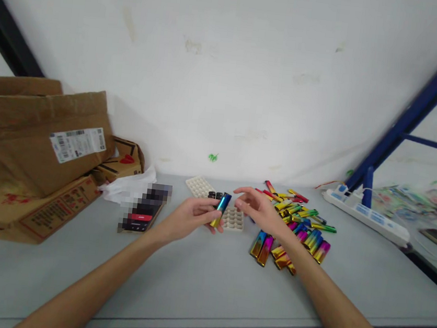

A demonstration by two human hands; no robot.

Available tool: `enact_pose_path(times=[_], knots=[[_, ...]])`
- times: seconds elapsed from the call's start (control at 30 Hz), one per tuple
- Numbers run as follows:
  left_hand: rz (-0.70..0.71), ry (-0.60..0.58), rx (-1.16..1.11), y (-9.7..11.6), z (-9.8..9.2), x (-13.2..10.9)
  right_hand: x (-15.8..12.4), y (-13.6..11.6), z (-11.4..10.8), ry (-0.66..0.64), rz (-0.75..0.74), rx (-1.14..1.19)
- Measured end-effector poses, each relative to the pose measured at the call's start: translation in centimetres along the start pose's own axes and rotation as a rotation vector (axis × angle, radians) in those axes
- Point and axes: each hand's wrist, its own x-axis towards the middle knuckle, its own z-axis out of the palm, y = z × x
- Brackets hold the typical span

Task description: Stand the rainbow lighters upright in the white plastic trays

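Left hand (191, 214) holds one blue-gold case (220, 210) near two pale trays (234, 219).

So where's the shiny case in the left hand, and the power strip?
Shiny case (222, 206), head view: middle of its blue-gold side.
Power strip (367, 216), head view: middle of its top.

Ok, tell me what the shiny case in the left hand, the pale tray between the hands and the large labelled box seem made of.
Case: glossy metal or metallised plastic, judging by its mirror-like blue-to-gold sheen; the look leaves it open.
Tray: matte moulded plastic or pulp, perhaps; it shows rows of rounded hollows.
Box: almost certainly cardboard, dull brown with creased panels.
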Motion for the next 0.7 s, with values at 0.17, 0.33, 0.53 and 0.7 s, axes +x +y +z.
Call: enact_pose_path(times=[0.17,0.33,0.53,0.7], knots=[[0.046,0.101,-0.051,1.1,0.0,-0.2,-0.9,2.3,-1.0,-0.175,-0.077,-0.578],[0.032,0.140,-0.125,1.7,1.1,-0.5,-1.4,2.2,0.5,-0.217,0.000,-0.821],[-0.088,0.153,-0.276,1.4,1.5,-0.4,-2.8,-0.4,3.8,-0.055,0.185,-1.063],[-0.148,0.070,-0.367,0.9,1.2,-0.1,-4.0,-0.7,4.6,-0.037,0.214,-1.082]])
